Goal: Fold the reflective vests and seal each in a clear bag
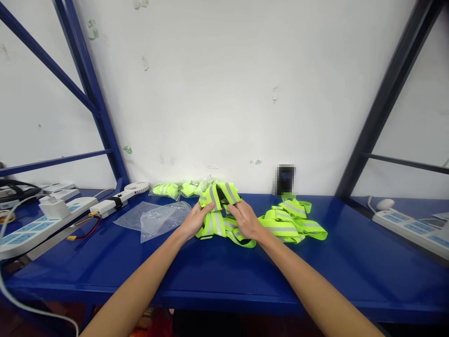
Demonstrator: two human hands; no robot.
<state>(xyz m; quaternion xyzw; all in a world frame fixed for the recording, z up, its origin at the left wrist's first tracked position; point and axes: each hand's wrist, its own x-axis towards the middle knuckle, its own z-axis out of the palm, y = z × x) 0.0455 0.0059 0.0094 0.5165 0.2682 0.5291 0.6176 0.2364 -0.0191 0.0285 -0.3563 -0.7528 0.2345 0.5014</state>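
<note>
Between my two hands is a bundle of neon-yellow reflective straps (218, 223) with silver stripes, which looks like a reflective vest. My left hand (193, 222) is closed on its left side, thumb on top. On the right side my right hand (245, 220) grips the same straps, its fingertips partly hidden in the folds. The upper part of the bundle is lifted in a loop and its lower strap hangs down to the blue table (210, 276). Just right of my right hand lies a loose heap of similar yellow straps (291, 222).
Clear plastic bags (157, 219) lie left of my hands. Bagged yellow straps (166, 189) rest along the wall. Further left are a white handheld fan (136, 188), a power strip (45, 224) and cables. Another power strip (414, 229) is at the right. Blue posts (93, 93) frame the table.
</note>
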